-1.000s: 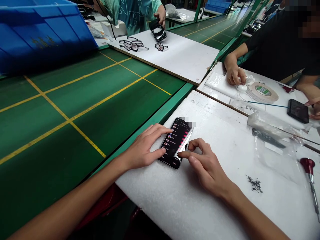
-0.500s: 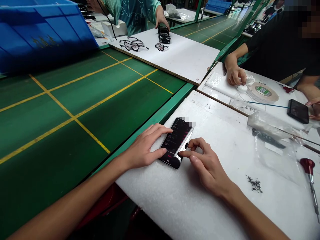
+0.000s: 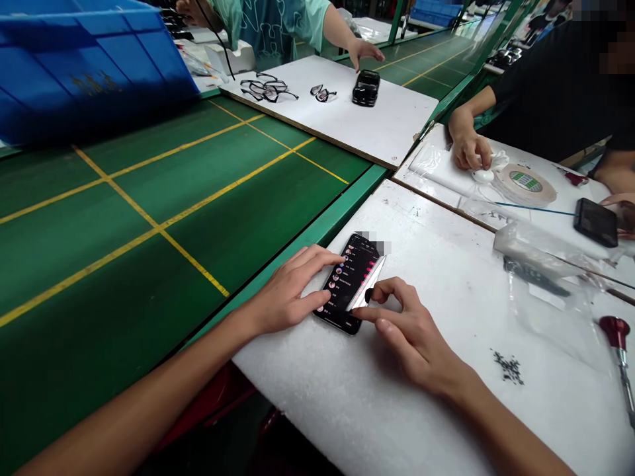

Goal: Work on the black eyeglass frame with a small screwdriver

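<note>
A smartphone (image 3: 348, 285) lies face up on the white tabletop, its dark screen lit with a list of small round pictures and pink marks. My left hand (image 3: 286, 291) rests against its left side, fingers stretched and spread, with fingertips and thumb on the edge of the screen. From the right, my right hand (image 3: 409, 327) reaches over the lower right of the phone. One finger points at the screen near the bottom, another is bent above it, and nothing is held. Glare covers the right part of the screen.
Small black screws (image 3: 507, 367) and a red-handled screwdriver (image 3: 615, 334) lie to the right, near a plastic bag (image 3: 555, 311). A green conveyor belt (image 3: 124, 277) with yellow lines runs left. Across it, a co-worker's hand (image 3: 364, 51) hovers by a black toy car (image 3: 366, 88) and glasses (image 3: 270, 91).
The list on the phone screen has changed, now showing round pictures and pink marks. Across the belt, the black car has moved right and the co-worker's hand has let go of it.
</note>
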`<state>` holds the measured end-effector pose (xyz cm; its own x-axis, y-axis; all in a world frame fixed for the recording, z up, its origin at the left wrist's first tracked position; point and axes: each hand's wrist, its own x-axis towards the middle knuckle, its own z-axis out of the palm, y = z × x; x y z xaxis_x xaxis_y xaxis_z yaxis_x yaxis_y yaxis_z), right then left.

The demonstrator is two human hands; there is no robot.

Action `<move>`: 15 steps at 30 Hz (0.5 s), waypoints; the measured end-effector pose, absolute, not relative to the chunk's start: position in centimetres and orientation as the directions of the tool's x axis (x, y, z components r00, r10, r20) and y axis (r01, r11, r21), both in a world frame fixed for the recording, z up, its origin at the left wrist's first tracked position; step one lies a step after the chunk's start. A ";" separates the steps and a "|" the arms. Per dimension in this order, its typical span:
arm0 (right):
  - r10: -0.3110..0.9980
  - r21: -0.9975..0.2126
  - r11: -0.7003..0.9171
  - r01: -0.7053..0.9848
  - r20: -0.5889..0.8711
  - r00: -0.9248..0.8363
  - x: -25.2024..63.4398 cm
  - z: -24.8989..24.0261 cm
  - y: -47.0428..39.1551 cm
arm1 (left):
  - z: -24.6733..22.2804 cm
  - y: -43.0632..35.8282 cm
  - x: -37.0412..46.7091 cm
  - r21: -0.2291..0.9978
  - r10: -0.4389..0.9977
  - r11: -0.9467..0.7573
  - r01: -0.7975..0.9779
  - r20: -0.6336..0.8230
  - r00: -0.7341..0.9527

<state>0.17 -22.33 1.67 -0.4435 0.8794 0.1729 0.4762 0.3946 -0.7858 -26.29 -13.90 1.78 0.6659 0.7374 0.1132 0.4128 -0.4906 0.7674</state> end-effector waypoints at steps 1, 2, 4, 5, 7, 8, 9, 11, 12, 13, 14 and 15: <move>0.883 -0.796 0.390 0.463 0.181 -0.433 0.2 1.5 -22.3 | 1.7 -13.9 -26.3 0.767 0.737 -0.493 0.411 0.118 0.666; 0.887 -0.804 0.386 0.452 0.188 -0.422 0.3 1.3 -22.3 | 1.6 -13.9 -26.3 0.764 0.737 -0.498 0.409 0.125 0.665; 0.894 -0.812 0.382 0.442 0.203 -0.400 0.3 1.0 -22.2 | 1.4 -14.0 -26.2 0.753 0.736 -0.512 0.413 0.138 0.662; 0.898 -0.814 0.379 0.440 0.208 -0.388 0.3 0.8 -22.2 | 1.3 -14.0 -26.2 0.746 0.737 -0.519 0.418 0.143 0.660; 0.904 -0.817 0.374 0.439 0.214 -0.371 0.3 0.7 -22.2 | 1.2 -14.0 -26.2 0.736 0.739 -0.526 0.426 0.148 0.657; 0.905 -0.818 0.370 0.440 0.212 -0.368 0.3 0.7 -22.2 | 1.2 -14.0 -26.2 0.736 0.739 -0.526 0.426 0.148 0.657; 0.906 -0.818 0.366 0.443 0.206 -0.369 0.2 0.8 -22.3 | 1.3 -14.0 -26.2 0.742 0.737 -0.522 0.421 0.145 0.660; 0.901 -0.812 0.367 0.454 0.189 -0.389 0.2 1.1 -22.3 | 1.5 -14.0 -26.3 0.761 0.733 -0.506 0.405 0.132 0.667; 0.896 -0.804 0.373 0.462 0.183 -0.405 0.2 1.3 -22.3 | 1.6 -13.9 -26.3 0.771 0.732 -0.497 0.398 0.126 0.670; 0.887 -0.793 0.387 0.470 0.181 -0.425 0.2 1.5 -22.3 | 1.7 -13.9 -26.3 0.778 0.731 -0.490 0.393 0.120 0.672; 0.874 -0.778 0.409 0.477 0.184 -0.449 0.2 1.7 -22.3 | 1.7 -13.9 -26.4 0.782 0.730 -0.486 0.390 0.118 0.673; 0.860 -0.761 0.433 0.483 0.189 -0.473 0.2 1.8 -22.3 | 1.8 -13.9 -26.4 0.783 0.732 -0.484 0.390 0.118 0.672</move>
